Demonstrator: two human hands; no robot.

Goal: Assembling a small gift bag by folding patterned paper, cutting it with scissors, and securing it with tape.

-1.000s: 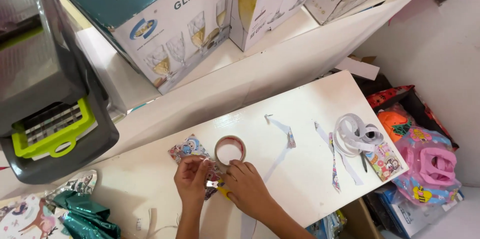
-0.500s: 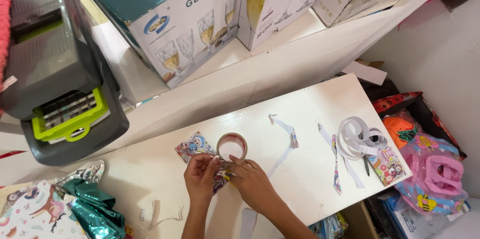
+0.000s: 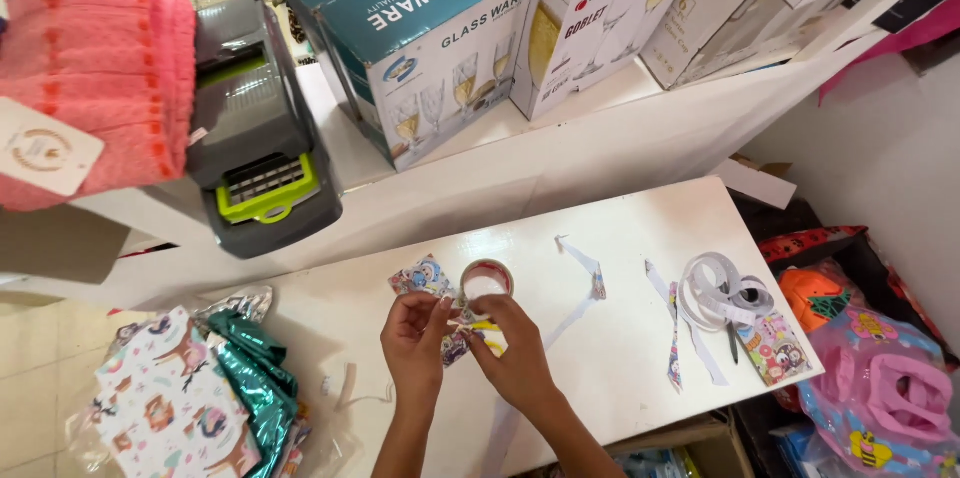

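Note:
A roll of clear tape (image 3: 487, 280) stands on the white table (image 3: 640, 338). Just in front of it my left hand (image 3: 414, 336) and my right hand (image 3: 510, 348) meet, both pinching a small yellow and patterned thing (image 3: 482, 326) between the fingertips. Under and left of my hands lies a small piece of colourful patterned paper (image 3: 424, 278). What exactly the small thing is stays hidden by my fingers.
Paper strips (image 3: 590, 278) and loops of white ribbon (image 3: 718, 300) lie to the right. Patterned and teal gift wrap (image 3: 190, 398) sits at the left. Behind, a shelf holds glassware boxes (image 3: 430, 38), a grey-green chopper (image 3: 255, 143) and pink towels (image 3: 95, 58). Toys (image 3: 880, 388) lie beside the table's right end.
The view has shifted, bringing pink towels into sight at the left. My hands stay together at the tape roll, working the small thing between the fingers.

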